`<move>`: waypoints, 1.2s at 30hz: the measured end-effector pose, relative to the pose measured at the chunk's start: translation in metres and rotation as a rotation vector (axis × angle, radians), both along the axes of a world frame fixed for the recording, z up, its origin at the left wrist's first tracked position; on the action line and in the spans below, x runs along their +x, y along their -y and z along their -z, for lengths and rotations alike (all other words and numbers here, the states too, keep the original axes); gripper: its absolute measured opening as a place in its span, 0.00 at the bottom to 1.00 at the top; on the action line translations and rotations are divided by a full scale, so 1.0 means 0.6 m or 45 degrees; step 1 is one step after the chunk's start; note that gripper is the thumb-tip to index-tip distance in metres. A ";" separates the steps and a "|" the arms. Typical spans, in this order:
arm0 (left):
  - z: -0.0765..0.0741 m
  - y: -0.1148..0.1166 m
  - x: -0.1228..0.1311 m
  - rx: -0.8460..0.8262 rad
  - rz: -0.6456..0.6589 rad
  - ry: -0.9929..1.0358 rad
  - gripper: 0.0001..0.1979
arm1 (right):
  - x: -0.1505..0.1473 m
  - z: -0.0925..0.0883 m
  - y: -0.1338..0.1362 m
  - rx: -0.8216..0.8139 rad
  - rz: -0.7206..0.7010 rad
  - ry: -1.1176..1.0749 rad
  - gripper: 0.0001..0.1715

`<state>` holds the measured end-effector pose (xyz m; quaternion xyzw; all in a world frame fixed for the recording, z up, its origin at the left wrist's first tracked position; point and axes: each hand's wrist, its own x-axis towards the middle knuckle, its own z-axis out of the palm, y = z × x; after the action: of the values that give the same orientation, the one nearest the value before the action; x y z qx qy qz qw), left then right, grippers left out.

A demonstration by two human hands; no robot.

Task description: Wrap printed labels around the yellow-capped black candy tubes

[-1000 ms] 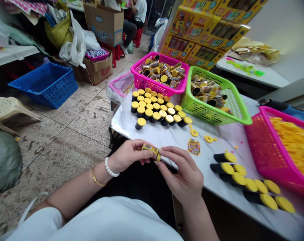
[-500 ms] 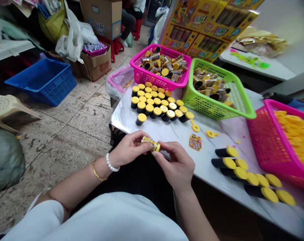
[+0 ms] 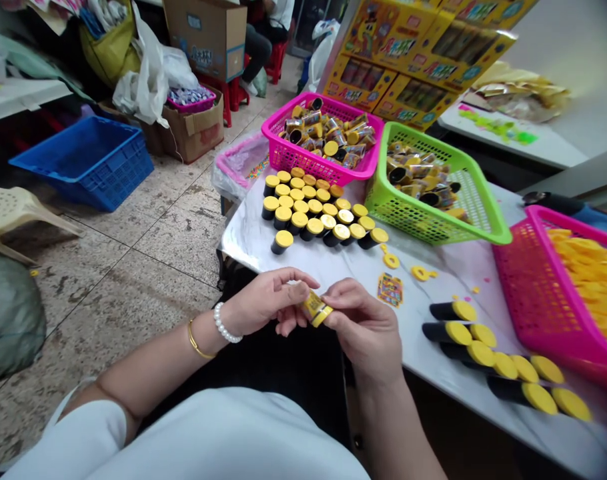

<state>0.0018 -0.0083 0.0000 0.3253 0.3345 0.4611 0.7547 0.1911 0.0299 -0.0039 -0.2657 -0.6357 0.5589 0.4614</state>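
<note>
Both my hands meet at the near edge of the white table (image 3: pixel 333 267), pinching one small yellow-labelled tube (image 3: pixel 316 309) with a yellow cap. My left hand (image 3: pixel 268 303) grips its left end with curled fingers. My right hand (image 3: pixel 366 327) closes on its capped end. Just beyond them, several upright black tubes with yellow caps (image 3: pixel 316 217) stand in rows. More capped black tubes (image 3: pixel 488 350) lie on their sides to my right. A small printed sticker (image 3: pixel 389 290) and loose yellow rings (image 3: pixel 419 273) lie on the table between.
A pink basket (image 3: pixel 288 157) and a green basket (image 3: pixel 476 207) of labelled tubes stand at the back. A pink basket of yellow caps (image 3: pixel 538 293) is on the right. Yellow display cartons (image 3: pixel 408 53), a blue crate (image 3: pixel 83 160) and a seated person (image 3: pixel 263 40) lie beyond.
The tube has tilted from lying level to slanting down toward my right hand, and both hands have shifted slightly lower and rightward. My left fingers have loosened somewhat.
</note>
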 end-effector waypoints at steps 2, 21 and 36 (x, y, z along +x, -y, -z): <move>0.004 0.002 0.003 -0.038 0.005 0.052 0.30 | -0.005 0.008 0.005 -0.008 0.086 -0.085 0.06; 0.004 0.016 0.026 -0.176 -0.013 0.092 0.28 | -0.001 -0.007 0.035 0.303 0.200 0.086 0.15; 0.013 0.015 0.023 -0.243 -0.079 -0.003 0.24 | -0.001 -0.004 0.032 0.453 0.151 0.319 0.17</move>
<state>0.0155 -0.0171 -0.0078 0.2419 0.3878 0.4499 0.7672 0.1903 0.0104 -0.0015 -0.2844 -0.7600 0.3725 0.4503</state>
